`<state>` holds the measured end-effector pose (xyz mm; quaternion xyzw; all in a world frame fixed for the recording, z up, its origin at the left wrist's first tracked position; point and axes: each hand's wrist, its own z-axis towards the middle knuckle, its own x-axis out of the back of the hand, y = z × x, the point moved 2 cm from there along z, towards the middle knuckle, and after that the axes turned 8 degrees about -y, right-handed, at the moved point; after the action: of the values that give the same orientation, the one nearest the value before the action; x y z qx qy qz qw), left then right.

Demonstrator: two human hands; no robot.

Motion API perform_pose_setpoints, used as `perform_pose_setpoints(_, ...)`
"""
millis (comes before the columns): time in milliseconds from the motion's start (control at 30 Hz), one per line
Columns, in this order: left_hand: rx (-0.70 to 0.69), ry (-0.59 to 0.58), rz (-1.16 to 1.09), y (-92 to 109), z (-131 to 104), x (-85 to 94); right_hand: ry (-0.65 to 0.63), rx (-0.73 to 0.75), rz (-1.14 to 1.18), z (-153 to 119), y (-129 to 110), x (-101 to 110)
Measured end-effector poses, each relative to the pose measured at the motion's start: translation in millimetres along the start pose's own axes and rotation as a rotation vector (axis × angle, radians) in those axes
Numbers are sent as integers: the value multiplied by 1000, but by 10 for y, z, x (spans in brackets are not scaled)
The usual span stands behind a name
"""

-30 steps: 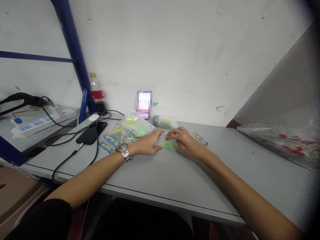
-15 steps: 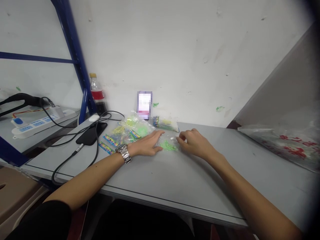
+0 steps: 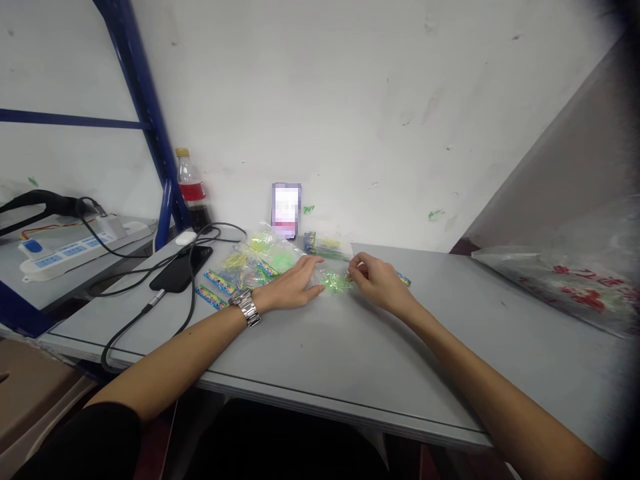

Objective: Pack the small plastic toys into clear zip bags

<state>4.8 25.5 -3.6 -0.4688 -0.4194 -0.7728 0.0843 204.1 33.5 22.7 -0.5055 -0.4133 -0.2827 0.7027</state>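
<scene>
A clear plastic bag with bright green pieces point(image 3: 336, 281) lies on the grey table between my hands. My left hand point(image 3: 291, 285) rests at its left side, fingers apart, with a steel watch on the wrist. At the bag's right edge, my right hand point(image 3: 374, 280) pinches the clear plastic between thumb and fingers. Left of my left hand is a pile of clear packets point(image 3: 273, 250) with yellow and green contents and patterned strips point(image 3: 219, 281). Another packet point(image 3: 330, 247) lies behind the green pieces.
A lit phone point(image 3: 287, 210) leans on the wall. A cola bottle point(image 3: 193, 190), a black phone point(image 3: 181, 269) with cables and a white power strip point(image 3: 83, 250) are at the left. A large plastic bag point(image 3: 565, 267) stands at the right.
My right hand has moved slightly left, closer to my left hand. The green pieces look more spread out. A patterned strip now shows beyond my right hand.
</scene>
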Motion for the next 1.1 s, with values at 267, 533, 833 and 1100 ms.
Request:
perform_pose_setpoints(267,98,341,-200,-110,90,5,99,-9,615,-12,-30,66)
perform_pose_setpoints(533,152,246,-729,-102,173,-46,86,-138,1105,-1,-5,-17)
perform_pose_setpoints(833,140,434,-816,-120,155,50,86,-169,1044,-8,-21,-50)
perform_pose_setpoints(1100,174,431,-905,-158,140,95,61,-133,1142,14,24,-174)
